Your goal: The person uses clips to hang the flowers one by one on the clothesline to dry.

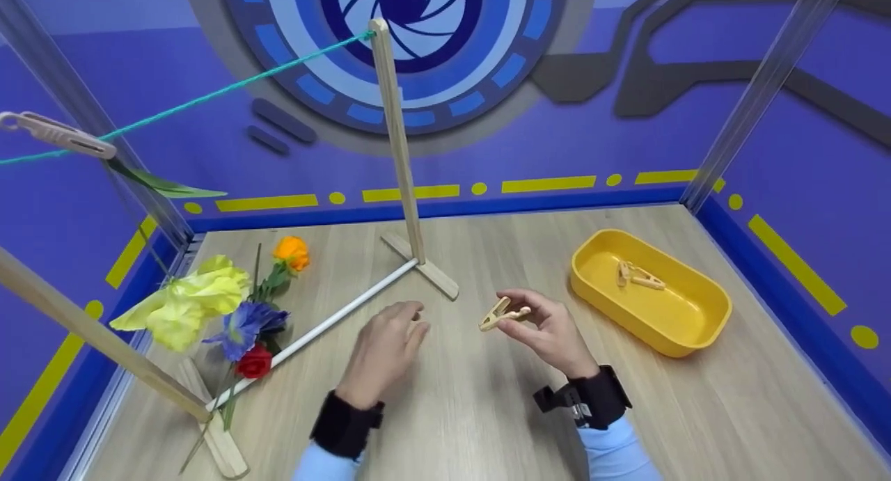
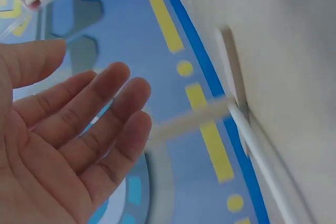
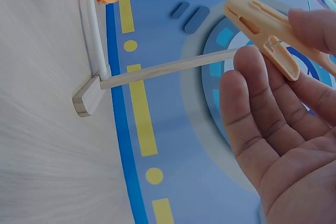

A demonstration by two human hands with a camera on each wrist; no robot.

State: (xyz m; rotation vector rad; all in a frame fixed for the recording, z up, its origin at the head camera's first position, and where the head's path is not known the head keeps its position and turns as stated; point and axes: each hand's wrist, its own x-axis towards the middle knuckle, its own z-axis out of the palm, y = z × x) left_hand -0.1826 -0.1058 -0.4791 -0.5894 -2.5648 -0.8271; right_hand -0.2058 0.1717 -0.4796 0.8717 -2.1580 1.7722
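Observation:
A light orange clothespin (image 3: 262, 32) is pinched between the thumb and fingers of my right hand (image 1: 550, 331), above the table's middle in the head view. Empty, with fingers relaxed, my left hand (image 1: 386, 349) hovers to the left of it; its palm and loosely bent fingers (image 2: 97, 124) show in the left wrist view. On the left, a pale clothespin (image 1: 62, 134) clips a green leaf and stem to the teal cord (image 1: 237, 85). From that stem hangs a yellow flower (image 1: 191, 303). Below lie an orange flower (image 1: 291, 253), a blue-purple flower (image 1: 243, 328) and a red rose (image 1: 254, 361).
Wooden posts (image 1: 398, 140) on crosswise feet hold the cord up, and a white rod (image 1: 341, 314) joins their bases. A yellow tray (image 1: 598, 307) with clothespins (image 1: 644, 278) in it stands at the right. Blue printed walls surround the wooden table (image 1: 480, 425).

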